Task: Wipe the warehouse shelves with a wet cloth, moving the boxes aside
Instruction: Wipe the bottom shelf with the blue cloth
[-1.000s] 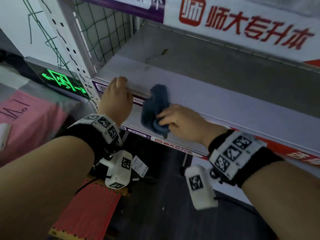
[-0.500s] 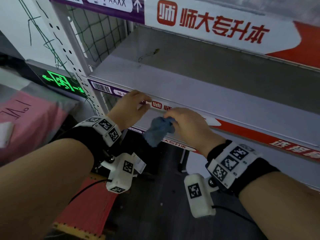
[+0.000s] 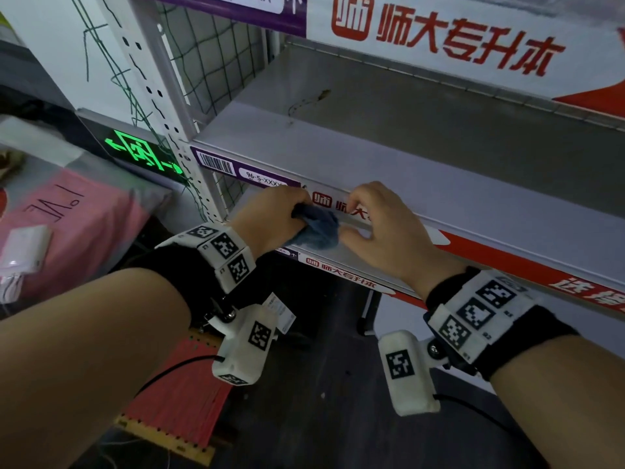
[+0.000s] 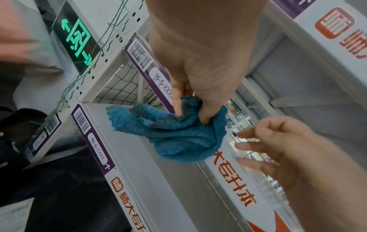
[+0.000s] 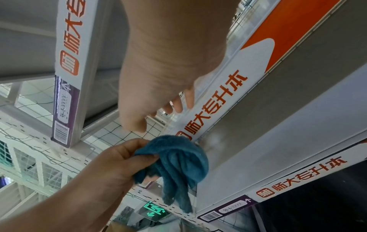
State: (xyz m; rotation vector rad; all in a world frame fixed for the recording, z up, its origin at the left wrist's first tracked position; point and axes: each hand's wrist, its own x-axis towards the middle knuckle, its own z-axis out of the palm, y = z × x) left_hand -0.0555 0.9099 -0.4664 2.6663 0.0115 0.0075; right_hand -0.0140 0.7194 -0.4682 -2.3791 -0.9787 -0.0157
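Note:
A crumpled blue cloth point(image 3: 318, 230) hangs in front of the grey shelf's point(image 3: 389, 157) front edge. My left hand point(image 3: 287, 211) grips it, fingers and thumb curled into its folds point(image 4: 178, 135). Just right of the cloth, my right hand point(image 3: 355, 214) holds nothing, its fingers loosely curled and apart. In the right wrist view, the cloth point(image 5: 178, 160) droops from the left hand point(image 5: 127, 158), and the right hand's fingertips point(image 5: 188, 102) sit near the shelf's labelled edge. No boxes show on this shelf board.
A white perforated upright point(image 3: 169, 106) and green netting point(image 3: 209, 62) close the shelf's left side. A lit green exit sign point(image 3: 142, 154) is beyond it. A lower shelf point(image 3: 355, 262) sits below the hands. A pink surface point(image 3: 67, 214) lies left, and a red slatted object point(image 3: 182, 394) is on the floor.
The cloth has passed from my right hand to my left. Both hands came down off the shelf top to its front edge, and the right hand let go.

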